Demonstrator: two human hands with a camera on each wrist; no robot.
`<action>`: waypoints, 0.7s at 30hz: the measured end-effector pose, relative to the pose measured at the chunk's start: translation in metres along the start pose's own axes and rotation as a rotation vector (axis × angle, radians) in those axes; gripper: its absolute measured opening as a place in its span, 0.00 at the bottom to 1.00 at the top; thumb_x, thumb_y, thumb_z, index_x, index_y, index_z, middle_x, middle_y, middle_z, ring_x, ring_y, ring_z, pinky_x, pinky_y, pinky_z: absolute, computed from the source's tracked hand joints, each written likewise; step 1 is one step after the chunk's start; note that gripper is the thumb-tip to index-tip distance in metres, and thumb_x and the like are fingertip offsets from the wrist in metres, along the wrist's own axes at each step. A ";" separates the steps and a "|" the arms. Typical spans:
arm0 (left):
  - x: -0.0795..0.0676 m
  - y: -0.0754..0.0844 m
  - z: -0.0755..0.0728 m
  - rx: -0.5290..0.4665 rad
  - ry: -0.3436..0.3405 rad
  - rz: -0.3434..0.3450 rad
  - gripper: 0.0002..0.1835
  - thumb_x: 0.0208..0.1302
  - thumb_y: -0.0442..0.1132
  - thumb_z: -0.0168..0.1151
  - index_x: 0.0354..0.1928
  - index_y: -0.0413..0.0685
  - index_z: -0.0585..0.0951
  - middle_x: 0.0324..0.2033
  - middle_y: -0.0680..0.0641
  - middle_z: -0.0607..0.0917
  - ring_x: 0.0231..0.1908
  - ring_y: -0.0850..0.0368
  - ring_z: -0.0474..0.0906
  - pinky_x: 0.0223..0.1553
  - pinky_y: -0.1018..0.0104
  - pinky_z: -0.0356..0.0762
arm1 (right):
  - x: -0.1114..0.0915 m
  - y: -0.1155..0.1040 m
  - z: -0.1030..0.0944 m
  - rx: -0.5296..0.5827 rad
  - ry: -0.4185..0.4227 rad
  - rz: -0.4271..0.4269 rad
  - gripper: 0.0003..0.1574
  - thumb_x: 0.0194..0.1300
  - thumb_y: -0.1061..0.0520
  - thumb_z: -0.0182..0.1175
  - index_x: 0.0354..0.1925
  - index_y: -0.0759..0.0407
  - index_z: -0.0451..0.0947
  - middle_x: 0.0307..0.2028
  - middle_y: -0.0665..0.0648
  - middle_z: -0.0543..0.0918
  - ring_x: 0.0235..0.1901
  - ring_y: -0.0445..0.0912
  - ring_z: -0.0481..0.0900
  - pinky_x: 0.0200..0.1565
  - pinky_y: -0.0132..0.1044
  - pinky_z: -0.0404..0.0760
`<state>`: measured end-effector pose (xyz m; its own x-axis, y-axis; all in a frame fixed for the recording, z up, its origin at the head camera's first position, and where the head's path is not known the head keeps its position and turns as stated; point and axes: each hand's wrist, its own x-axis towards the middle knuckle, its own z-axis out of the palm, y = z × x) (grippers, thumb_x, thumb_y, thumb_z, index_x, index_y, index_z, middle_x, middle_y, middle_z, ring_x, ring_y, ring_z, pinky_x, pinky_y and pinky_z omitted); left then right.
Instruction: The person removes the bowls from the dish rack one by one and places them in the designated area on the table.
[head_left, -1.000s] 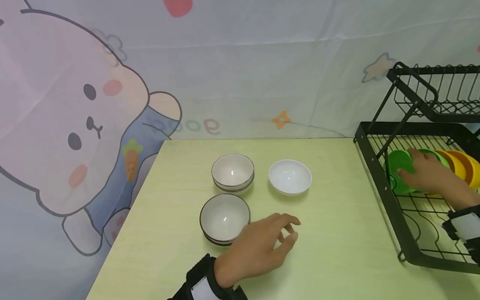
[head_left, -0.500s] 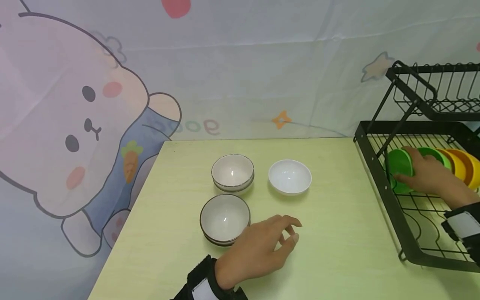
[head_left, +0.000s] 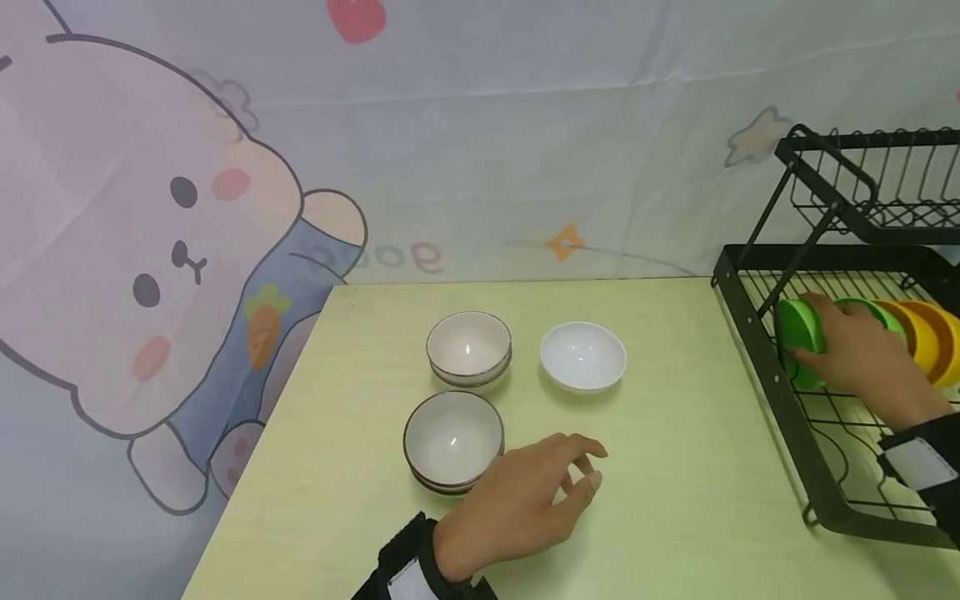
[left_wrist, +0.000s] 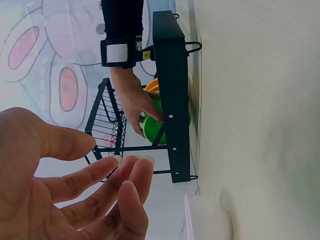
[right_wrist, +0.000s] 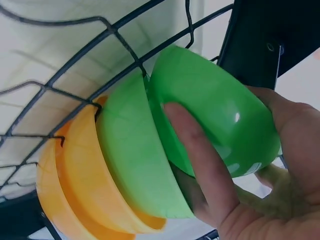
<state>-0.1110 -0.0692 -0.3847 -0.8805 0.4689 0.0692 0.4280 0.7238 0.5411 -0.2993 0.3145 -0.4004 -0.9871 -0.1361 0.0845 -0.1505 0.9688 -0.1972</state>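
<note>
At the right of the head view, my right hand (head_left: 862, 358) grips a green bowl (right_wrist: 215, 115) standing on its side in the black dish rack (head_left: 795, 442). The right wrist view shows fingers and thumb on both sides of its wall. A lighter green bowl (right_wrist: 132, 150) leans right beside it, followed by two yellow bowls (right_wrist: 90, 170). My left hand (head_left: 525, 500) hovers low over the table, fingers loosely bent and holding nothing. Just behind it is a stack of dark-rimmed white bowls (head_left: 453, 437), partly covered by the hand.
Farther back on the table (head_left: 675, 500) stand another stack of off-white bowls (head_left: 468, 343) and a single white bowl (head_left: 583, 357). Above the lower rack tier is a wire upper shelf (head_left: 900, 183). A cartoon-printed cloth (head_left: 525, 150) hangs behind the table.
The green bowl in my right hand has turned slightly, its opening now seen more edge-on. My left hand stays in nearly the same place; the head view shifts slightly.
</note>
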 end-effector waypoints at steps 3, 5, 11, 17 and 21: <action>0.000 0.000 0.000 0.005 -0.001 0.003 0.16 0.77 0.49 0.45 0.58 0.62 0.77 0.46 0.62 0.83 0.40 0.75 0.79 0.36 0.79 0.72 | -0.002 -0.004 -0.002 -0.006 0.037 0.020 0.49 0.59 0.61 0.66 0.68 0.75 0.50 0.52 0.90 0.61 0.39 0.77 0.70 0.31 0.64 0.78; 0.000 0.001 0.000 0.007 -0.001 0.004 0.16 0.77 0.49 0.45 0.58 0.62 0.77 0.46 0.62 0.83 0.40 0.75 0.79 0.36 0.80 0.72 | -0.003 -0.006 -0.002 -0.007 0.067 0.031 0.48 0.59 0.62 0.66 0.68 0.74 0.51 0.54 0.89 0.59 0.40 0.78 0.70 0.33 0.66 0.77; -0.001 0.001 -0.001 0.006 0.001 0.009 0.16 0.77 0.48 0.45 0.58 0.61 0.77 0.46 0.61 0.83 0.40 0.75 0.79 0.36 0.80 0.71 | -0.011 -0.011 -0.006 -0.012 0.124 0.054 0.43 0.62 0.63 0.61 0.69 0.75 0.53 0.58 0.89 0.57 0.47 0.83 0.64 0.41 0.73 0.72; -0.002 0.001 -0.002 0.006 -0.001 0.011 0.15 0.77 0.48 0.45 0.58 0.61 0.77 0.45 0.62 0.83 0.39 0.75 0.79 0.36 0.79 0.72 | -0.016 -0.015 -0.010 0.001 0.156 0.055 0.42 0.61 0.64 0.61 0.67 0.76 0.54 0.58 0.90 0.56 0.42 0.82 0.67 0.35 0.70 0.75; -0.002 0.000 -0.002 0.002 -0.001 0.013 0.15 0.76 0.48 0.46 0.58 0.61 0.77 0.44 0.63 0.83 0.39 0.75 0.79 0.36 0.79 0.71 | -0.021 -0.018 -0.015 0.001 0.179 0.067 0.41 0.61 0.64 0.62 0.66 0.75 0.55 0.59 0.89 0.55 0.43 0.82 0.64 0.33 0.70 0.74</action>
<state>-0.1094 -0.0706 -0.3833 -0.8747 0.4787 0.0757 0.4400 0.7187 0.5384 -0.2755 0.3028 -0.3839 -0.9693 -0.0317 0.2438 -0.0845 0.9742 -0.2094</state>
